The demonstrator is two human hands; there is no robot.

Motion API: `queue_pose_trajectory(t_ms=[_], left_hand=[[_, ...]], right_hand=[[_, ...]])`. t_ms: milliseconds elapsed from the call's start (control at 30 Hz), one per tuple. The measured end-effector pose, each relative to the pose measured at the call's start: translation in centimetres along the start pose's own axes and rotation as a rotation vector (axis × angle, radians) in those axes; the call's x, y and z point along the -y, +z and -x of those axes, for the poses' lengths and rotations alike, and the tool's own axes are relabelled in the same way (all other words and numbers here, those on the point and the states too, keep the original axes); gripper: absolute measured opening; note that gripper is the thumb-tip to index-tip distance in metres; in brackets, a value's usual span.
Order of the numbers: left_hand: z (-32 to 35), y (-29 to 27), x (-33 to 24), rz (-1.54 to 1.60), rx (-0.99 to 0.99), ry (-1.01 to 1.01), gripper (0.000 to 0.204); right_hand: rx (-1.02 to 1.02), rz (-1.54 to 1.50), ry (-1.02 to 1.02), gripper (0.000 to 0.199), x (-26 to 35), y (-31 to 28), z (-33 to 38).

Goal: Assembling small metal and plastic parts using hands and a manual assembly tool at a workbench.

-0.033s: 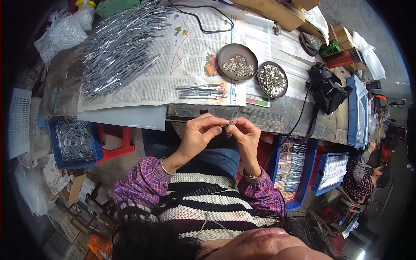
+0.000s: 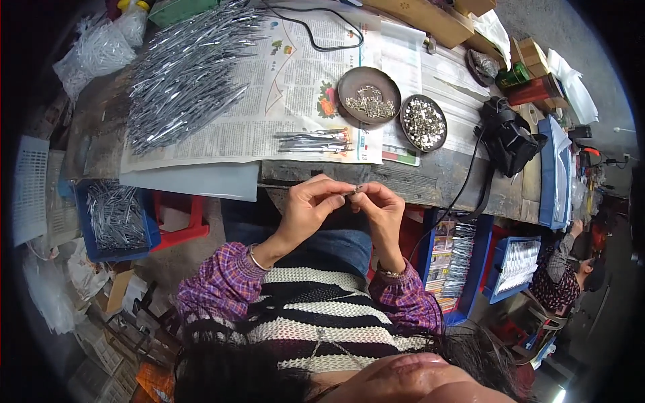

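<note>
My left hand (image 2: 310, 207) and my right hand (image 2: 381, 208) meet just in front of the table's near edge, above my lap. Both pinch one small silvery metal piece (image 2: 356, 190) between their fingertips. A short bunch of thin metal rods (image 2: 312, 140) lies on the newspaper (image 2: 295, 80) right beyond my hands. Two round brown dishes stand further right; one dish (image 2: 368, 94) holds small metal clips and the other dish (image 2: 423, 122) is full of small shiny parts.
A big heap of silvery rods (image 2: 188, 67) covers the table's far left. A black device (image 2: 507, 138) with a cable sits at the right. A blue crate of rods (image 2: 114, 218) and a red stool (image 2: 178, 218) stand lower left, more blue crates (image 2: 463, 258) lower right. Another person (image 2: 571, 272) sits there.
</note>
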State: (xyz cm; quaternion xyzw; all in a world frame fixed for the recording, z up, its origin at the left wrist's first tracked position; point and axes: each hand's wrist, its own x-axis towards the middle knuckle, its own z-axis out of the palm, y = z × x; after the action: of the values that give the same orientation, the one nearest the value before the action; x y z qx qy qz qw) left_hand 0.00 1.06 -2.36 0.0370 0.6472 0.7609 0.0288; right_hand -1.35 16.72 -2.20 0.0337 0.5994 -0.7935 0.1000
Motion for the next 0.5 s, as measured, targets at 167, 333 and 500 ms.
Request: queue_pose_trajectory(t_ms=[167,333,500], left_hand=[[0.34,0.03,0.13,0.030,-0.037,-0.023,0.020],[0.19,0.29,-0.29,0.002,0.003,-0.007,0.021],[0.31,0.34,0.13,0.015,-0.008,-0.005,0.022]], right_hand=[[0.027,0.065,0.046,0.009,0.16,-0.24,0.22],[0.041,0.045,0.033,0.014,0.07,-0.38,0.40],[0.006,0.269,-0.133,0.013,-0.51,-0.11,0.38]])
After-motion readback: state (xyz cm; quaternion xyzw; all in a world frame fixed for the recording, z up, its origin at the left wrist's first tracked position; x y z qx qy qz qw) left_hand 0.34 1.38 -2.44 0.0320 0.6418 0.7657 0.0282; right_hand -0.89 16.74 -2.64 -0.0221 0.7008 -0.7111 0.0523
